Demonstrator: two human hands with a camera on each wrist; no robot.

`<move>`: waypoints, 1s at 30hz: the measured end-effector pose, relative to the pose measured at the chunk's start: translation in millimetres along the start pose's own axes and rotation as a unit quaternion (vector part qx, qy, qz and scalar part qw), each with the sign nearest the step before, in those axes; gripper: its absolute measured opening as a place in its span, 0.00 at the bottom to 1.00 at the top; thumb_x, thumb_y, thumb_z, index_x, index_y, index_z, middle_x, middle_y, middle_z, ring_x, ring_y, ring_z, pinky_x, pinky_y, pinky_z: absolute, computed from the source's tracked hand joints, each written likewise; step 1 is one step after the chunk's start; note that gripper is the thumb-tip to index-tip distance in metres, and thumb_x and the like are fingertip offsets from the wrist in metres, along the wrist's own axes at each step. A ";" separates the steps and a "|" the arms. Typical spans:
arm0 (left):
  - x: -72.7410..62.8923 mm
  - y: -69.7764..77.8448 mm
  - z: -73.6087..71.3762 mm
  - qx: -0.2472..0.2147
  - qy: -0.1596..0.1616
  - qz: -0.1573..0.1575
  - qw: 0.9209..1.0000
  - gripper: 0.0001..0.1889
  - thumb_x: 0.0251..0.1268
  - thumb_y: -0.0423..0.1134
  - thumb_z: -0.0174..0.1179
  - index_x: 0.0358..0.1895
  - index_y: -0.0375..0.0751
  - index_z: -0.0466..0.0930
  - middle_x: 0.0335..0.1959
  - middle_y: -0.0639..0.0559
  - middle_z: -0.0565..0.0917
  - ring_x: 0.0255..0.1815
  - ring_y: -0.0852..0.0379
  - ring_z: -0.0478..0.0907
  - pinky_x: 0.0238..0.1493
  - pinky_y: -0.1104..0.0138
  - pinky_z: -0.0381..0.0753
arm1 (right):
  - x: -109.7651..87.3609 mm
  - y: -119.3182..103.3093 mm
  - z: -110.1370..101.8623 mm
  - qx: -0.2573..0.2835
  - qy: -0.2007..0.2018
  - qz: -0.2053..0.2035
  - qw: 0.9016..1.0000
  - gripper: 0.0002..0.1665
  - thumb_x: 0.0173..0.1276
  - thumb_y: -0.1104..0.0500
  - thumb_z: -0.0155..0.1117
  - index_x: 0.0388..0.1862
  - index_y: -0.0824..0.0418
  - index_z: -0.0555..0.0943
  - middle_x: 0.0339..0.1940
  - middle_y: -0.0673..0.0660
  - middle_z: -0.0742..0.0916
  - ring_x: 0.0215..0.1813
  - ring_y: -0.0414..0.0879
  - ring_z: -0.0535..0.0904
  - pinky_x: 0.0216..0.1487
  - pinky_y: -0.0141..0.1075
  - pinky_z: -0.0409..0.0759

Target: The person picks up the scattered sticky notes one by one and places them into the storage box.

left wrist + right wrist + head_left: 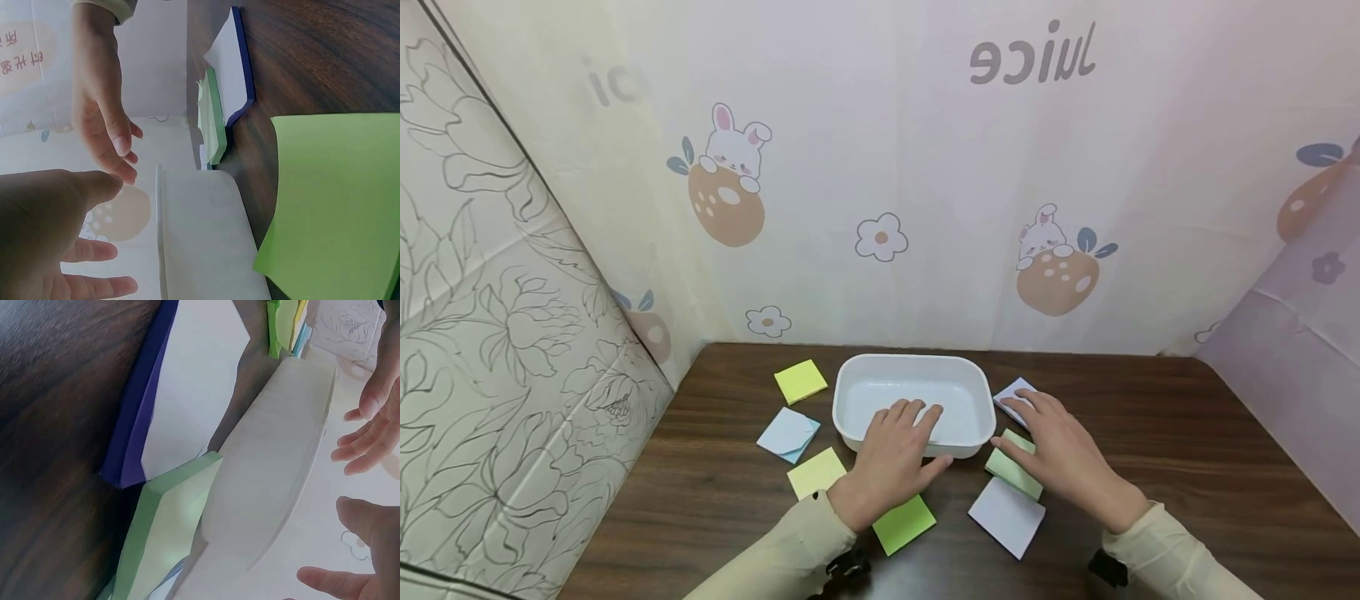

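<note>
My left hand (891,458) hovers palm down over the front rim of a white plastic basin (917,360), its fingers spread and holding nothing. Beneath that wrist lies a bright green sticky note pad (904,527), and a pale yellow pad (817,473) is partly covered by the hand. To the basin's right, my right hand (1067,454) is held with relaxed fingers above a light green pad (1011,471) and a pale lilac pad (1006,402). Nearer the front lies a white-topped pad (1009,517); its dark blue and purple side (134,437) shows in the right wrist view.
Left of the basin are a yellow pad (801,382) and a blue pad (786,433) with a whitish top sheet. Everything stands on a dark wooden table (1142,408). Printed curtains (880,167) hang behind it and at both sides.
</note>
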State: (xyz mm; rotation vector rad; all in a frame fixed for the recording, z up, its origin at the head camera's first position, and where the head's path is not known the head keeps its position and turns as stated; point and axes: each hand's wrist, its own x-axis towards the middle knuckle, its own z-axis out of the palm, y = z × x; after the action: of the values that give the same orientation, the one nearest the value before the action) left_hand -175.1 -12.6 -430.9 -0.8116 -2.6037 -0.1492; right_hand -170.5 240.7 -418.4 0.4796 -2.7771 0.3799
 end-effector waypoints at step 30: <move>12.9 15.9 7.8 0.006 0.001 0.020 1.000 0.31 0.65 0.65 0.61 0.64 0.52 0.75 0.54 0.54 0.83 0.56 0.54 0.79 0.51 0.60 0.79 | 13.4 43.8 4.2 0.003 -0.044 0.050 0.998 0.29 0.66 0.51 0.71 0.60 0.67 0.80 0.61 0.71 0.82 0.63 0.69 0.75 0.58 0.64 0.75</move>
State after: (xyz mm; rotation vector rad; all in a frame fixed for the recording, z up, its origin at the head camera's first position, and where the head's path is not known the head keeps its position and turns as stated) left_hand -178.5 9.0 -433.0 -0.8592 -2.5820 -0.1235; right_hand -199.5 275.5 -426.9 0.3667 -2.8940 0.3981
